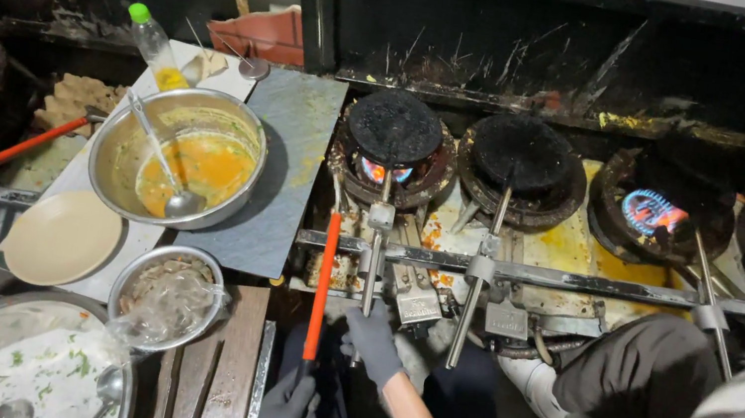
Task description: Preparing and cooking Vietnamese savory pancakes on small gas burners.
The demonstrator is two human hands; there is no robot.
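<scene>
Both hands are gloved in dark grey here. The left hand (282, 416) is closed around the lower end of a long orange-handled tool (322, 283), which runs straight up toward the burners. The right hand (374, 340) is wrapped around the metal handle (373, 260) of the small black pan (395, 128) sitting on the leftmost lit burner (383, 171). On the table to the left, a steel bowl (178, 156) holds orange batter and a ladle (161, 162).
</scene>
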